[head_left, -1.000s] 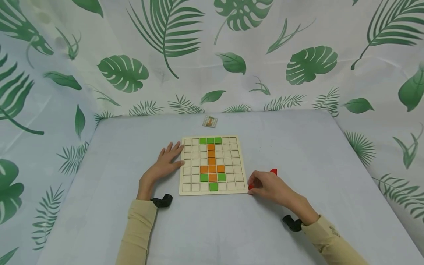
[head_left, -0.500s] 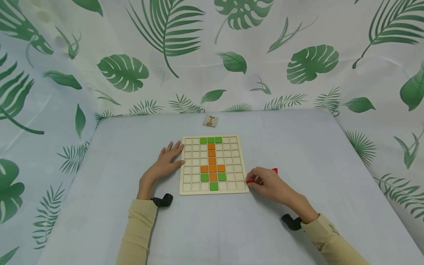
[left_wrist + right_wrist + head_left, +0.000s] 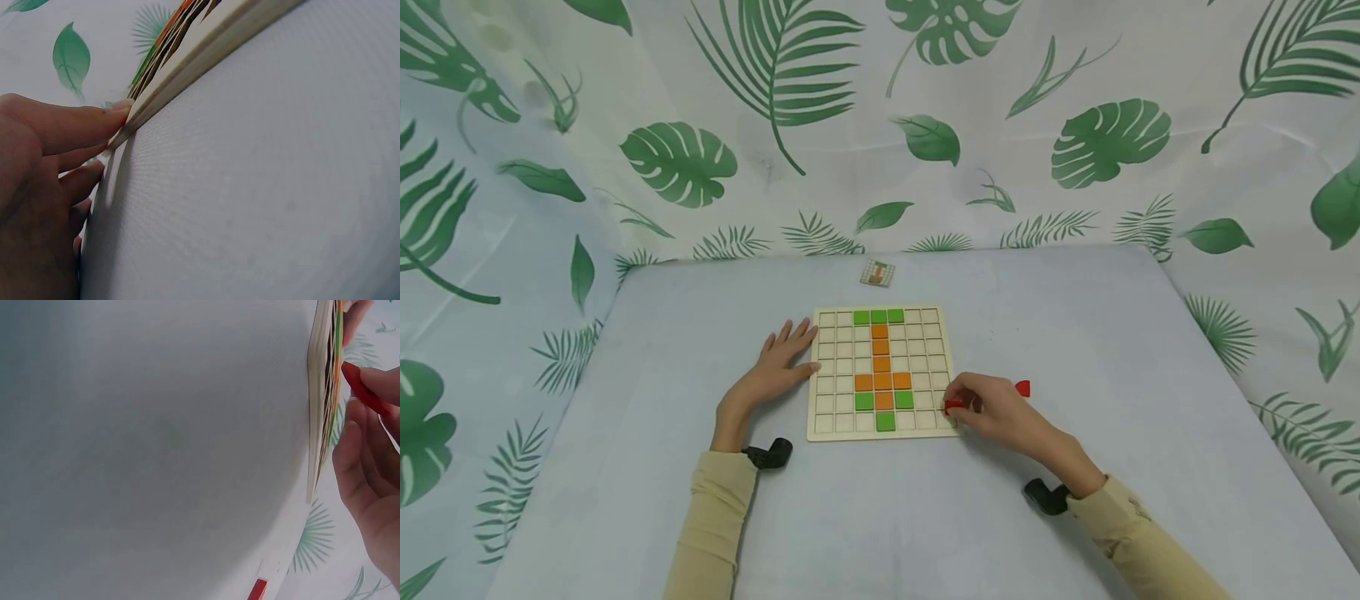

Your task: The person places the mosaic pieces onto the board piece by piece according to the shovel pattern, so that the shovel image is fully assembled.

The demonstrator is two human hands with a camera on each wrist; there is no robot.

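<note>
A wooden grid board (image 3: 842, 422) lies mid-table, with green tiles (image 3: 878, 317) along its top row and lower part and a column of orange tiles (image 3: 881, 364) crossed by a short orange row. My left hand (image 3: 767, 375) lies with spread fingers at the board's left edge, thumb tip right at the rim in the left wrist view. Over the board's lower right corner, my right hand (image 3: 1000, 408) pinches a small red piece (image 3: 365, 389) between thumb and fingers, raised above the board. A second red piece (image 3: 1023, 388) lies on the table just beyond the right hand.
A small pattern card (image 3: 877, 272) with a grid print lies behind the board, near the table's back edge. Leaf-printed cloth (image 3: 820, 192) hangs behind and at both sides. Black wrist cameras (image 3: 1047, 497) sit on both wrists.
My right hand has moved left and slightly up, carrying the red piece from beside the board to over its lower right corner. The left hand has stayed in place.
</note>
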